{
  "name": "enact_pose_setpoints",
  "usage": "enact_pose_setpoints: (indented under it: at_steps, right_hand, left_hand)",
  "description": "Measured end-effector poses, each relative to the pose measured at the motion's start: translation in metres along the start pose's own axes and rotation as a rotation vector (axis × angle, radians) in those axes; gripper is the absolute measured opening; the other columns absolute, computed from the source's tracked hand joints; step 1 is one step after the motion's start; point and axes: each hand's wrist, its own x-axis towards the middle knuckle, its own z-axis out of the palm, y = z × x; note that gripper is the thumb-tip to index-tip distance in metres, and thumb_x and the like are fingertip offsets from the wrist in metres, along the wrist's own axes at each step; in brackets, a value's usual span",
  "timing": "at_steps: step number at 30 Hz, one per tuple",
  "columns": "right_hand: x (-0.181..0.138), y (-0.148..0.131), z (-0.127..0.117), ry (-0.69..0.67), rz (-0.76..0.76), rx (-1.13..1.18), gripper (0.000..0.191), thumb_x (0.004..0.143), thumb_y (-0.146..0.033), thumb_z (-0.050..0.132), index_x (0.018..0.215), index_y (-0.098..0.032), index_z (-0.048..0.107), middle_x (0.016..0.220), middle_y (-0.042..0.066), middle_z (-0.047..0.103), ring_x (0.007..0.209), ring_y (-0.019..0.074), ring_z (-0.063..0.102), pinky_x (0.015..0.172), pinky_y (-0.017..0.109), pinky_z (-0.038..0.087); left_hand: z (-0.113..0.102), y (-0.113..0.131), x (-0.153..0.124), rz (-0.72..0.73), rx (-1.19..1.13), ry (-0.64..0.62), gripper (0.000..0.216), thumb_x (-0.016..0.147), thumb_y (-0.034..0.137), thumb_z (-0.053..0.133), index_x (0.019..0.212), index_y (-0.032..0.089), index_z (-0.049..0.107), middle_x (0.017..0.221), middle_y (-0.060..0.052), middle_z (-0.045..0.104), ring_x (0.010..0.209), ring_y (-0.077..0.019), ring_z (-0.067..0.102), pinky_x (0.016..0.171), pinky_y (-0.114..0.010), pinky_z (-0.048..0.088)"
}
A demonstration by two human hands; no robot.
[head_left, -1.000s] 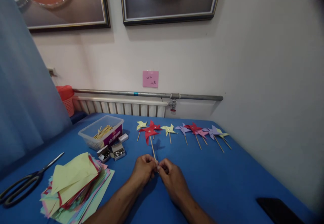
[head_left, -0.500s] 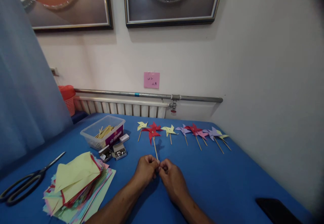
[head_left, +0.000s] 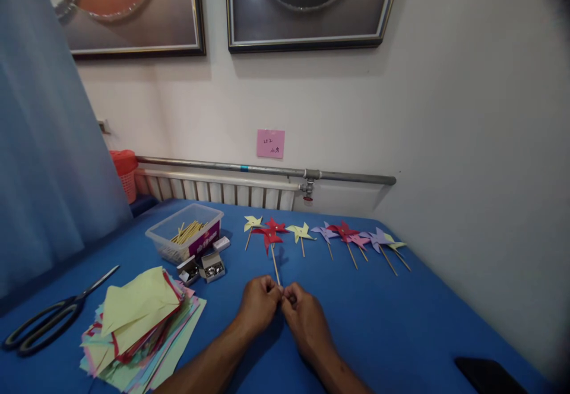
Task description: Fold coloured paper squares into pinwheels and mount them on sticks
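Against the pale wall [head_left: 467, 114], blue table [head_left: 401, 328]; widest room at right, out to its slanting edge. Pinwheel row [head_left: 344, 231] lines the back, paper stack [head_left: 138, 305] crowds near left. Left hand [head_left: 260, 302] and right hand [head_left: 305, 317] (nearly touching) both pinch the lower stick of a red pinwheel [head_left: 269, 236], before the row. Versus a second ago, its head sits slightly further right along it.

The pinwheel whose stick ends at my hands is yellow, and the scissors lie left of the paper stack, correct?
The colour is wrong: in the head view, the pinwheel whose stick ends at your left hand and right hand is red. The scissors do lie left of the paper stack.
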Motion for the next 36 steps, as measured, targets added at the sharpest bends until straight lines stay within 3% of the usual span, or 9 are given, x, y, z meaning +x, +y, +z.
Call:
enact_pose_setpoints:
  at_steps: [8, 13, 19, 31, 36]
  right_hand:
    - [0.005, 0.002, -0.009, 0.008, 0.029, -0.134, 0.016, 0.090, -0.026, 0.050, 0.078, -0.023, 0.060, 0.073, 0.002, 0.073, 0.068, 0.0186, 0.066, 0.062, 0.026, 0.040]
    - [0.040, 0.016, -0.047, 0.122, 0.166, -0.444, 0.021, 0.096, -0.026, 0.046, 0.089, -0.021, 0.066, 0.083, 0.004, 0.076, 0.077, 0.0178, 0.071, 0.066, 0.024, 0.041]
    - [0.070, 0.034, -0.086, 0.194, 0.301, -0.636, 0.027, 0.097, -0.021, 0.044, 0.097, -0.015, 0.070, 0.091, 0.015, 0.077, 0.087, 0.0257, 0.073, 0.068, 0.031, 0.040]
    - [0.084, 0.049, -0.082, 0.150, 0.347, -0.730, 0.027, 0.100, -0.024, 0.044, 0.106, -0.016, 0.069, 0.103, 0.019, 0.077, 0.097, 0.0282, 0.074, 0.072, 0.034, 0.045]
    - [0.082, 0.052, -0.082, 0.159, 0.316, -0.713, 0.025, 0.102, -0.028, 0.045, 0.105, -0.019, 0.068, 0.102, 0.014, 0.078, 0.095, 0.0248, 0.074, 0.072, 0.031, 0.043]
  left_hand:
    - [-0.003, 0.005, -0.005, 0.103, 0.261, 0.037, 0.023, 0.085, 0.026, 0.058, 0.063, 0.018, 0.056, 0.057, 0.003, 0.055, 0.058, -0.0130, 0.048, 0.059, -0.026, 0.027]
    - [-0.004, 0.006, -0.007, 0.120, 0.308, 0.000, 0.022, 0.087, 0.026, 0.056, 0.066, 0.018, 0.057, 0.059, 0.002, 0.055, 0.060, -0.0134, 0.048, 0.060, -0.026, 0.027]
    - [-0.004, 0.007, -0.009, 0.098, 0.343, -0.021, 0.021, 0.086, 0.026, 0.056, 0.067, 0.019, 0.056, 0.060, 0.003, 0.054, 0.061, -0.0138, 0.049, 0.061, -0.027, 0.026]
    - [0.000, 0.005, -0.014, 0.136, 0.443, -0.073, 0.015, 0.086, 0.025, 0.057, 0.072, 0.019, 0.061, 0.067, 0.001, 0.062, 0.066, -0.0151, 0.054, 0.062, -0.027, 0.026]
    - [0.001, 0.005, -0.013, 0.142, 0.447, -0.064, 0.015, 0.086, 0.025, 0.058, 0.073, 0.019, 0.063, 0.066, 0.001, 0.061, 0.065, -0.0151, 0.053, 0.062, -0.027, 0.026]
